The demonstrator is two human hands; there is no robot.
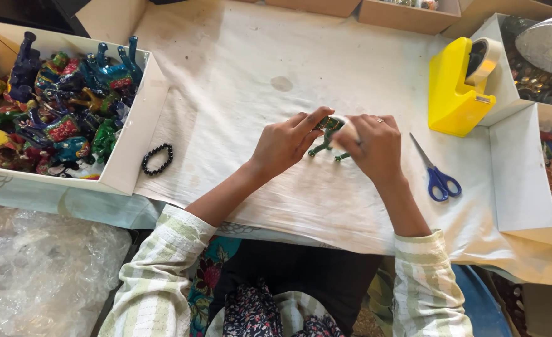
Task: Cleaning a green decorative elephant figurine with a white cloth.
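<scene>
Two hands hold a small green animal figurine over a cloth-covered table, seen from above.

Head view: the left hand (283, 145) and right hand (374, 147) meet at the middle of the white cloth (238, 81), both closed around a green painted figurine (327, 136) whose legs point down toward the cloth; a bit of white wrapping shows between the right fingers. To the left, a white box (132, 134) is full of brightly painted animal figurines (51, 106), and a black bead bracelet (157, 158) lies just beside it. To the right lie blue-handled scissors (436, 173), with a yellow tape dispenser (458, 87) beyond them.
</scene>
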